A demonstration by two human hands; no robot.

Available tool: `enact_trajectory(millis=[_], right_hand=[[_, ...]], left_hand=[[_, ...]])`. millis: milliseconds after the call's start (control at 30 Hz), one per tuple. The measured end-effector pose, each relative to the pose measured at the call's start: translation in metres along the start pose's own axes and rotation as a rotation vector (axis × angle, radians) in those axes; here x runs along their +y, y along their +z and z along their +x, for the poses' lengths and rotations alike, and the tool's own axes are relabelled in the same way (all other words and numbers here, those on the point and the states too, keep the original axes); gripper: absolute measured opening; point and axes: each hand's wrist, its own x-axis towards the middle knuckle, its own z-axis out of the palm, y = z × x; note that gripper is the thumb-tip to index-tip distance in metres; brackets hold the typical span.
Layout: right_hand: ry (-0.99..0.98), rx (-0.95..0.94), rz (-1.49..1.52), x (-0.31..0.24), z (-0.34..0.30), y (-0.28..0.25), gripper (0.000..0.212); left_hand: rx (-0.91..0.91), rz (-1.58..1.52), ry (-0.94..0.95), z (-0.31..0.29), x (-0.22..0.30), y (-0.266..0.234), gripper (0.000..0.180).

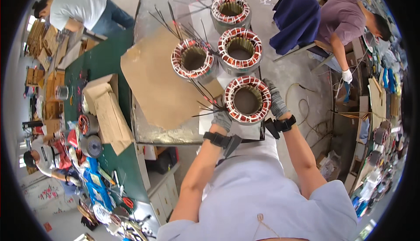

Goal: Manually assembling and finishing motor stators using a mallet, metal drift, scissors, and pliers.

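A motor stator [228, 102] with copper windings laced in white cord stands upright at the table's near right corner. In a grey knit glove, my left hand [222, 119] is closed against its lower left side, the fingers partly hidden by the stator and its black leads [210, 103]. My right hand [275, 99], gloved alike, wraps its right side. Just beyond are a second stator [222, 48] and, to its left, a third stator [176, 62] with dark leads sticking up. Further stators line the table's right edge.
A brown cardboard sheet [153, 83] covers much of the metal table [146, 129]. To the left, a green bench [116, 160] carries an opened carton [111, 114] and tools. One person [83, 7] bends at far left, another [345, 20] sits at right, a third [43, 156] works lower left.
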Motion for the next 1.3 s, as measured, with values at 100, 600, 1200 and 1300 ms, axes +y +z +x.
enact_trajectory(millis=[100,600,1200,1300], right_hand=[[-0.372,0.013,-0.473,0.003,0.022,-0.014,0.028],[-0.714,-0.25,-1.17,-0.046,-0.003,-0.038,0.07],[-0.386,-1.767,-1.387,0.338,-0.291,0.209,0.044],[-0.072,-1.973,-1.466,0.412,-0.369,0.237,0.047]], left_hand=[[0.126,-0.554,-0.312,-0.027,0.04,0.028,0.037],[0.629,0.204,-0.249,-0.026,0.035,0.075,0.033],[1.451,-0.636,0.501,-0.583,0.019,-0.24,0.016],[1.459,-0.956,0.729,-0.663,0.0,-0.27,0.024]])
